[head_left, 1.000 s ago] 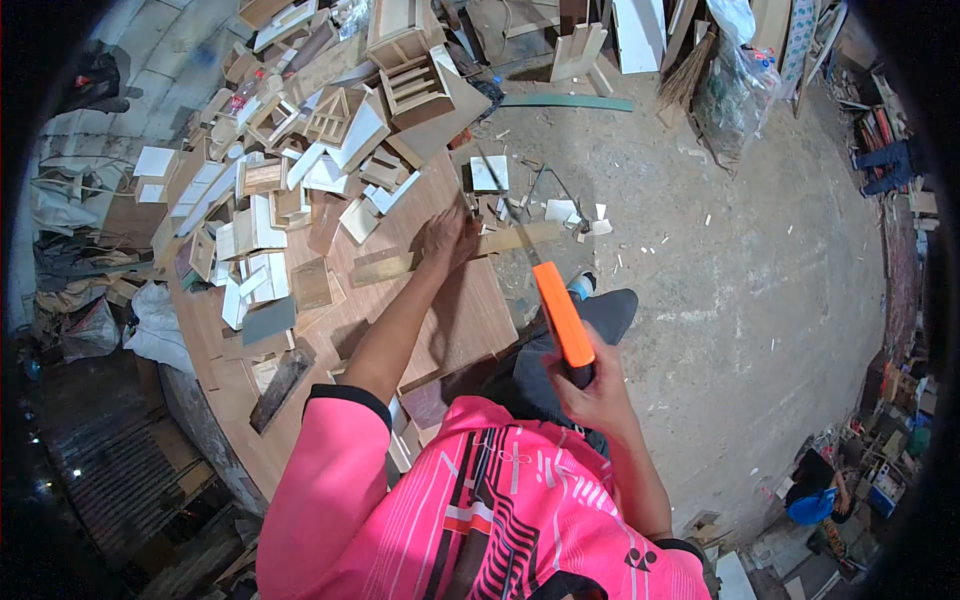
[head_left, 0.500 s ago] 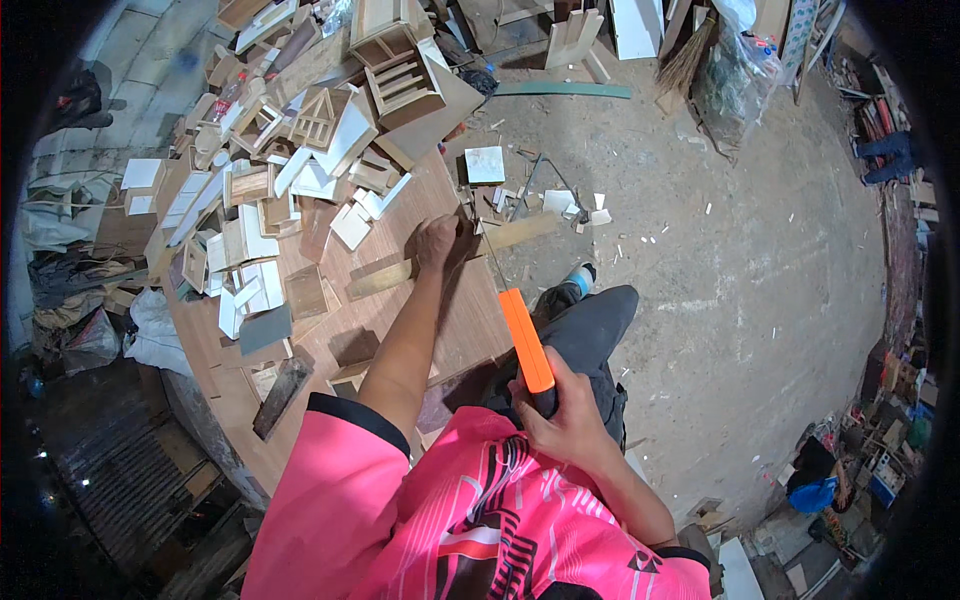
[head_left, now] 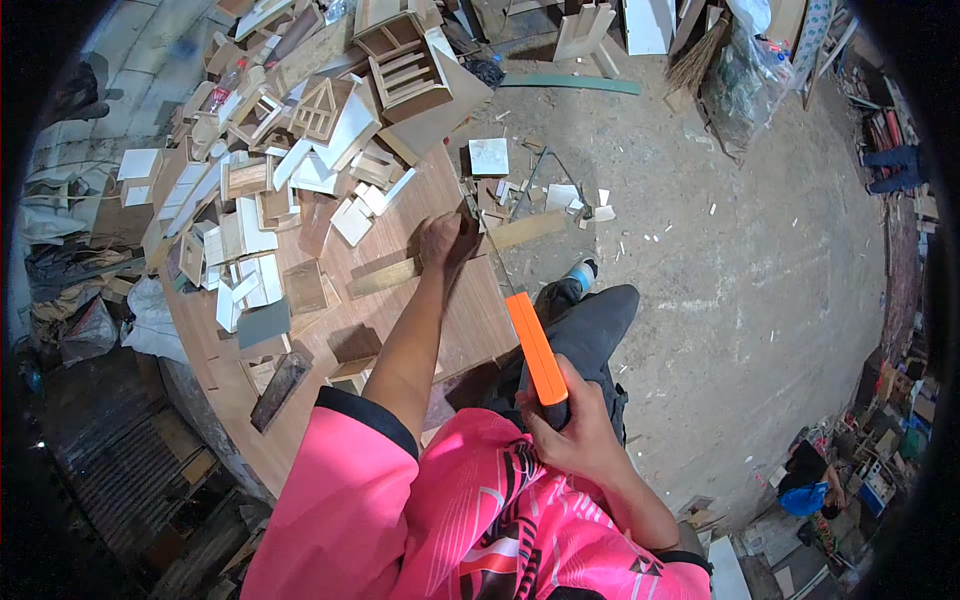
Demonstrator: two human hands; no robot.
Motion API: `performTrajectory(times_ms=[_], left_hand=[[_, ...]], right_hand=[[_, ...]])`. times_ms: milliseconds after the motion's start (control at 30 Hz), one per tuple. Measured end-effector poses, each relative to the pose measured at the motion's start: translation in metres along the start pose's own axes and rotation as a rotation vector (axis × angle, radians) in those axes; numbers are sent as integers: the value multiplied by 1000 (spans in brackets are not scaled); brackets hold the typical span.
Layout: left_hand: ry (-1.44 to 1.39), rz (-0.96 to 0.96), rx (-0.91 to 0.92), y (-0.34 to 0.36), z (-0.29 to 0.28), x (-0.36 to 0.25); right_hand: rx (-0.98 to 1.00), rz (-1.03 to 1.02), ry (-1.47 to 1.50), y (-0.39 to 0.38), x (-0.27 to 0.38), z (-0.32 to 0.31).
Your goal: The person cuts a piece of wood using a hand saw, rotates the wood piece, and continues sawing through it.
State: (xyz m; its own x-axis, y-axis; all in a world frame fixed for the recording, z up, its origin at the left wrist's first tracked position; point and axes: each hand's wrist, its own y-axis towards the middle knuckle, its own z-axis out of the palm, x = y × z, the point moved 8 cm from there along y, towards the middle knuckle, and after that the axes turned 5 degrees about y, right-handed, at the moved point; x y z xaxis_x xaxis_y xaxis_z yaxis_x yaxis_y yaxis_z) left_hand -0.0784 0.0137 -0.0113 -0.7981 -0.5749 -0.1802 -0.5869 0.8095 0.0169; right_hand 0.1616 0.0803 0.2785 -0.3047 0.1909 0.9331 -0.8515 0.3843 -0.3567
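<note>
Pulled back, right hand [head_left: 575,440] holds orange saw [head_left: 535,355] off workbench edge [head_left: 500,330].

A brown wooden workbench top [head_left: 470,330] carries a long pale wooden strip [head_left: 385,277] lying across it, scattered white and tan cut board pieces [head_left: 245,240], and small slatted wooden house frames [head_left: 400,60] at its far end. Beside the workbench, the grey concrete floor [head_left: 720,260] bears pale wood offcuts [head_left: 560,195].

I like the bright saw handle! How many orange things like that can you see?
1: the orange saw handle, gripped at its near end by the right hand, beside the table. The left hand presses a wood strip. Clutter could hide others.
</note>
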Motion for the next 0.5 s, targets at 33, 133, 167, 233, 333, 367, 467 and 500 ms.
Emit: performTrajectory(times_ms=[33,133,167,233,333,367,467,500], left_hand=[[-57,-17,-20,2,-9,-8],[-145,-57,-71,5,-10,-14],[-169,-84,-104,4,-11,-10],[-188,-94,-84,2,-9,-5],[-216,-87,-110,3,-18,-10],[-223,-72,-155,4,-27,-17],[-245,-89,-171,7,-34,-28],[-250,-79,-167,8,-37,-33]], right_hand=[[-6,4,-3,1,0,-1],[-5,25,-20,1,1,0],[6,33,-28,0,0,2],[14,40,-34,-2,0,4],[52,107,-25,-1,0,8],[42,119,-43,2,6,9],[-32,103,-31,20,29,9],[-97,74,-5,29,38,3]])
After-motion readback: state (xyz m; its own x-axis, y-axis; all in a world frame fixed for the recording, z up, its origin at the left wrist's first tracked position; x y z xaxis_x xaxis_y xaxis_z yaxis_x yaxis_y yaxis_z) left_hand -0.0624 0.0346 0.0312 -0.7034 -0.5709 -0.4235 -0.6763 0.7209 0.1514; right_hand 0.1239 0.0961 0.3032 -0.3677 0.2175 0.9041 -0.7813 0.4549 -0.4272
